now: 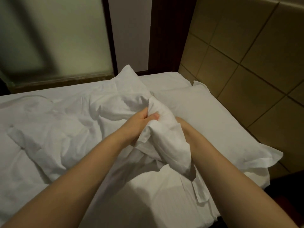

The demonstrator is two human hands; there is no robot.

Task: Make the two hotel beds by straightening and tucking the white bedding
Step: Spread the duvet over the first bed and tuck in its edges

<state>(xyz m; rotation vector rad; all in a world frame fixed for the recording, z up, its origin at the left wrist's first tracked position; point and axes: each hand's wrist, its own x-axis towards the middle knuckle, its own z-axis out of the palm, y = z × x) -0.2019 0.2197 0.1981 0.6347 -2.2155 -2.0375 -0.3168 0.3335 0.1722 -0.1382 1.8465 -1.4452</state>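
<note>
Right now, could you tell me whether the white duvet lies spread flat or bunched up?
Bunched up. The duvet lies in crumpled folds, and the left hand grips a gathered wad of it.

Left forearm [82, 175]: ours, bare, reaching forward from lower left | left hand [144, 120]: fingers and thumb curled, pinching a bunched fold of white bedding [166, 142] | right forearm [225, 175]: ours, bare, reaching in from lower right | right hand [181, 123]: mostly hidden behind that fold, grip not discernible
</note>
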